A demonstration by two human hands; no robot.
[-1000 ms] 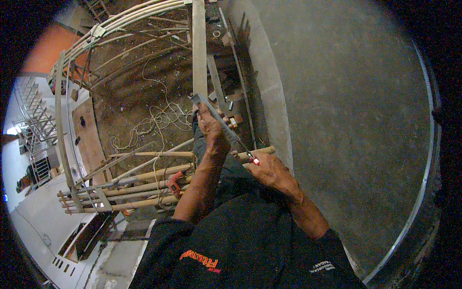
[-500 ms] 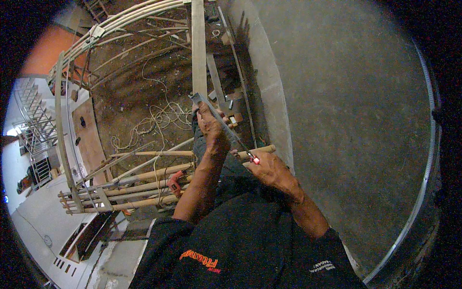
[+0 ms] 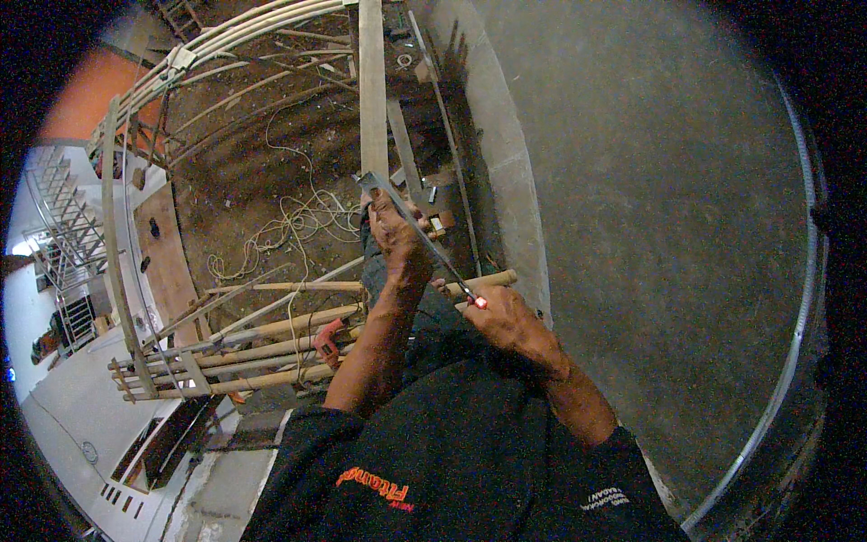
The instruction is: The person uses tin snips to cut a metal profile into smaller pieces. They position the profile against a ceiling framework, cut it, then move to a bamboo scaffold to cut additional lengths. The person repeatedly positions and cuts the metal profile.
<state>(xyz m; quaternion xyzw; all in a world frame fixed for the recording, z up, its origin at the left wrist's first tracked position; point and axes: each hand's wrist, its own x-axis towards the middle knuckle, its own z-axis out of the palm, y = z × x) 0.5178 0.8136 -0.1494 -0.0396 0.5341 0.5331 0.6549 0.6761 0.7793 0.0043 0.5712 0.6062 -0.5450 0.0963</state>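
A long, narrow grey metal strip (image 3: 424, 242) slants down to the right across the middle of the view, its upper end over the near end of a long wooden plank (image 3: 373, 99). My left hand (image 3: 397, 237) is closed around the upper part of the strip, close to that plank; some of its fingers are hidden. At the lower end, my right hand (image 3: 513, 325) is closed in a grip. A small, bright red glowing spot (image 3: 480, 303) shows beside its fingers, and what makes it cannot be made out. Below the strip, a bamboo pole end (image 3: 492, 282) sticks out near my right hand.
A red power drill (image 3: 330, 341) rests by the bamboo poles (image 3: 253, 352) on the left. A pale cord (image 3: 289, 230) lies tangled on the brown ground. Curved bamboo framing (image 3: 226, 36) arches at the far left, and a concrete surface (image 3: 668, 226) stretches along the right.
The metal strip has turned slightly, so it now looks thinner along its lower part. Both hands stay almost in the same place.
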